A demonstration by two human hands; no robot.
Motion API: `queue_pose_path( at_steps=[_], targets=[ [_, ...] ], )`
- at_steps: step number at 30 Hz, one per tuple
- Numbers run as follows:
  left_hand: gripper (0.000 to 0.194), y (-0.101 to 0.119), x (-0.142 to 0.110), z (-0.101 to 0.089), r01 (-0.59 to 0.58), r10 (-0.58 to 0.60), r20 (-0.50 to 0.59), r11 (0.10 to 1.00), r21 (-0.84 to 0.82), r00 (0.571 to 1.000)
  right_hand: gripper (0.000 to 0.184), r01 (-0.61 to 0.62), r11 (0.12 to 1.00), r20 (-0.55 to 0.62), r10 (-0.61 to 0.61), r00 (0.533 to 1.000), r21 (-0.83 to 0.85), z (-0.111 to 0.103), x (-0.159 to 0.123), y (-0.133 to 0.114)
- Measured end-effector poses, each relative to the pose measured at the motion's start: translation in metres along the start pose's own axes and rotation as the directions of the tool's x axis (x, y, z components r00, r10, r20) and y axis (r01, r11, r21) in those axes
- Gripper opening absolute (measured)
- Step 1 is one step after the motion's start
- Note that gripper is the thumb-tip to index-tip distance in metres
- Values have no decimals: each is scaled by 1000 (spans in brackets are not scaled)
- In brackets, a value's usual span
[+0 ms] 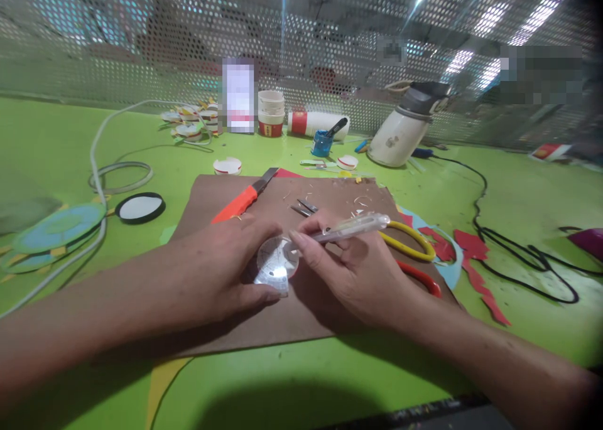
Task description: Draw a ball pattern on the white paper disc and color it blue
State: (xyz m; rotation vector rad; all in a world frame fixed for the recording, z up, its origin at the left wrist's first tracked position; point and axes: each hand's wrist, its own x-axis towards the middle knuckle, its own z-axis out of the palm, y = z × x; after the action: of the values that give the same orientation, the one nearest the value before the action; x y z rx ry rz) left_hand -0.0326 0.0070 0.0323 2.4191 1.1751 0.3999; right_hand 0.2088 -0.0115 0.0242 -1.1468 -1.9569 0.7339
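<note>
My left hand [230, 263] is closed, with thumb and fingers on a clear plastic protractor [272, 284] with fine markings. The protractor lies against a small white paper disc [291, 263], seemingly a cup base. Between the thumb and fingers of my right hand [343, 260] is a clear-barrelled pen [353, 226], its tip end at the disc's upper edge. Both hands are above a brown cardboard sheet [226, 329]. Beyond them lie an orange utility knife [238, 204] and scissors with a yellow and a red handle [417, 245], partly hidden by my right hand.
At the back stand stacked paper cups [271, 113], a blue jar [321, 144] and a tilted white bottle [398, 135]. Red paper scraps [485, 292] and a black cord [522, 251] lie right. Left are a white cable [97, 160], a round mirror-like disc [140, 208] and blue paper discs [61, 229].
</note>
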Motion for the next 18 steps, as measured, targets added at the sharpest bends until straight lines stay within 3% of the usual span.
queue_pose_path(
  at_steps=[3,18],
  targets=[
    [35,-1,0,0,18,-20,52,999,32,998,24,24,999,-6,-24,1000,-21,-1,0,0],
    [56,-1,3,0,46,-51,83,997,59,995,23,-4,1000,-5,4,1000,21,-1,-1,-1]
  ],
)
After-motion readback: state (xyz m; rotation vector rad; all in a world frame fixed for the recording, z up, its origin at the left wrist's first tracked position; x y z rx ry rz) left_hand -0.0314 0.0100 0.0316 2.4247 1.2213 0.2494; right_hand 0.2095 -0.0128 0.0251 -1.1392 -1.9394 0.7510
